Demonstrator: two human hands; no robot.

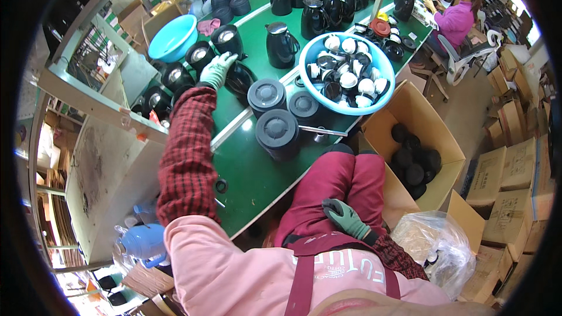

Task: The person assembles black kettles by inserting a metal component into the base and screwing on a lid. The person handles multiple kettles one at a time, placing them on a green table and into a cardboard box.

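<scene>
My left hand [216,71], in a pale green-white glove, reaches out to the far left of the green worktable. Its fingers curl against a black jug [226,41] with a silvery round end facing up. Beside the wrist lies a dark glossy jug body [239,80], partly covered by the hand. Several similar jugs [176,76] line the table's left side. My right hand [346,218], in a grey-green glove, rests on my lap with its fingers stretched out and nothing held. Stacks of round black lids [277,130] stand on the table between me and an upright black jug [281,45].
A light-blue basin [383,100] of black and white parts sits at the table's right edge. An open carton [448,167] of black round pieces stands below it. A blue bowl [173,38] is at far left. Two other people work across and farther along the table.
</scene>
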